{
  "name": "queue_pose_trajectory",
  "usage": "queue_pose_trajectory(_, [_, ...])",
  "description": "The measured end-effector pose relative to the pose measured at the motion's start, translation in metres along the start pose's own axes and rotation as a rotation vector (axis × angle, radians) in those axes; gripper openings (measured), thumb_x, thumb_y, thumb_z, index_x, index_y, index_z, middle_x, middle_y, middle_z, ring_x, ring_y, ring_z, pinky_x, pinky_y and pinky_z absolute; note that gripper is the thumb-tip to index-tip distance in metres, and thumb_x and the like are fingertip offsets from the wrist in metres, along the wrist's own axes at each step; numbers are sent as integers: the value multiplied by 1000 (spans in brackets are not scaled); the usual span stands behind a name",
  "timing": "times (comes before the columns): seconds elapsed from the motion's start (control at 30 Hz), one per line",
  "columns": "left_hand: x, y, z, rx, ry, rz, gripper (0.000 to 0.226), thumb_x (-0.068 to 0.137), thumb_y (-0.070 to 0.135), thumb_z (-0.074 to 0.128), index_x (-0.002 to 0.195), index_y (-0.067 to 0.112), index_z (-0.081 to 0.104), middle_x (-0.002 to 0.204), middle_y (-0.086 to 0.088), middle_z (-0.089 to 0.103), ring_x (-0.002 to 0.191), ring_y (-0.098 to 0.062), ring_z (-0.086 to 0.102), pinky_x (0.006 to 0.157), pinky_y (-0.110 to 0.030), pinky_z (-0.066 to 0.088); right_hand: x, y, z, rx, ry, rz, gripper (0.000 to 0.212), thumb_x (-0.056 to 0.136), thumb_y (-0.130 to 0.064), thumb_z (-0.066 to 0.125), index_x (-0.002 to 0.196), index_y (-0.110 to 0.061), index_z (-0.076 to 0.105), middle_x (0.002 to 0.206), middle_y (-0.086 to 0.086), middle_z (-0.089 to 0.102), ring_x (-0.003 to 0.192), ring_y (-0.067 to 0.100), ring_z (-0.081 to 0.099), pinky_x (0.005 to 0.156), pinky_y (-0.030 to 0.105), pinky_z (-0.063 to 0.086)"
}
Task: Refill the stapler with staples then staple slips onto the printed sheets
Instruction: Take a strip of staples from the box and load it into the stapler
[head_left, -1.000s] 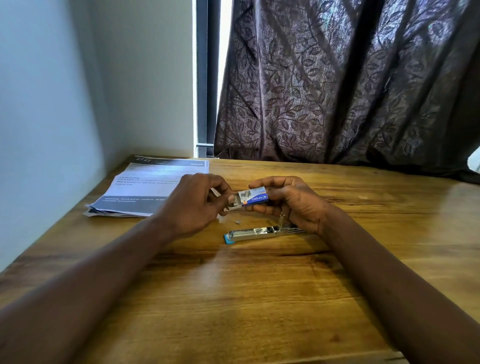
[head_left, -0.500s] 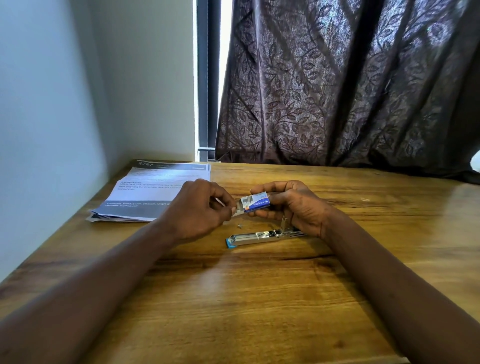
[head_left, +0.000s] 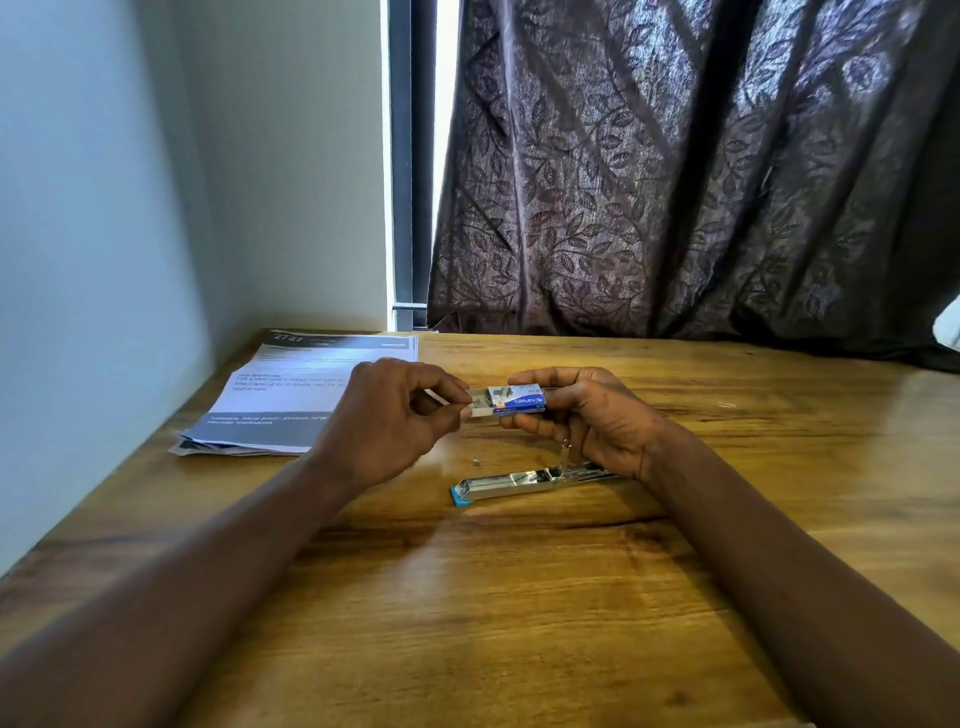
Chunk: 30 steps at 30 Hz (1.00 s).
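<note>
A dark leaf-patterned curtain (head_left: 701, 171) hangs behind the wooden bench (head_left: 519, 597); on the bench's far left lies the stack of printed sheets (head_left: 291, 400), well apart from the work and with no slips that I can make out; nearer the middle the stapler (head_left: 519, 483) lies opened out flat, its metal channel facing up, just below the right hand (head_left: 592, 415); that hand is closed around the blue staple box (head_left: 517, 402), held above the bench; the left hand (head_left: 389, 415) pinches the box's white inner tray (head_left: 480, 405), partly slid out, grey staples showing; one stray staple (head_left: 476, 460) lies on the wood; this looks like the refill step, early on; next, a strip must be lifted out whole and laid straight into the channel.
</note>
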<state>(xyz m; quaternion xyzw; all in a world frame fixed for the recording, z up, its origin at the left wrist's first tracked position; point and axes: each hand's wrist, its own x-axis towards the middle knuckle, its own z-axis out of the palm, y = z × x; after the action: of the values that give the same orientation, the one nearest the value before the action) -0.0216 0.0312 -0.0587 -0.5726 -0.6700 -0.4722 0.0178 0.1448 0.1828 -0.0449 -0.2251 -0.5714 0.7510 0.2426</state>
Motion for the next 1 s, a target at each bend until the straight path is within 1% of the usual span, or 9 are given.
queue_pose_trajectory(0.13, [1,-4,2,-219,-27,-145,10,82,11,82,91,15,81,94,8,79,72,-11,77,55,-15,52,0,-1,-1,12,-8,18,29,96,14,43,109,6,68,106,28,73,81,32,76,65,27,63])
queue_pose_trajectory(0.2, [2,-5,2,-310,-48,-188,8,83,11,80,90,13,80,92,6,79,76,-19,77,59,-20,56,0,-1,-1,21,-12,21,29,96,14,44,109,5,68,104,27,73,82,33,76,64,26,63])
queue_pose_trajectory(0.37, [3,-1,1,-497,-88,-324,6,87,8,76,92,7,78,89,-1,78,78,-18,71,75,-33,61,1,-1,-1,27,-20,21,30,97,15,44,108,4,69,104,26,74,84,33,76,62,26,62])
queue_pose_trajectory(0.53, [4,0,0,-605,-63,-406,6,89,11,72,93,10,77,85,-2,77,81,-16,70,75,-34,58,2,-1,-2,22,-12,25,31,97,15,42,107,4,69,103,27,74,82,33,77,64,27,63])
queue_pose_trajectory(0.6, [3,-2,0,-489,-2,-322,5,90,13,73,92,12,77,86,2,77,79,-11,71,74,-31,58,3,0,-3,28,15,11,30,97,15,43,107,5,69,106,29,73,85,35,76,66,28,63])
queue_pose_trajectory(0.67, [4,-8,0,-187,52,-141,4,87,17,76,86,20,78,87,10,77,79,-5,71,75,-27,57,6,-1,-6,55,73,-20,29,95,15,45,106,6,69,106,31,72,85,36,76,69,29,64])
queue_pose_trajectory(0.77, [4,-16,-3,127,-23,57,7,82,26,80,80,31,76,94,18,73,86,-4,68,81,-33,56,9,-2,-11,99,168,-70,27,93,17,46,101,6,70,101,31,73,83,37,76,62,28,63])
queue_pose_trajectory(0.9, [4,-20,-4,273,-209,56,4,78,35,78,80,36,76,105,20,70,102,-4,64,93,-41,53,11,-2,-16,93,235,-92,28,93,16,47,95,3,71,96,26,75,84,35,76,66,29,63])
queue_pose_trajectory(1.0, [4,-22,-5,291,-239,36,5,78,36,81,82,37,77,107,21,69,104,-4,63,97,-42,51,12,-2,-16,95,244,-87,29,93,16,46,94,3,71,96,26,75,85,35,76,66,29,63])
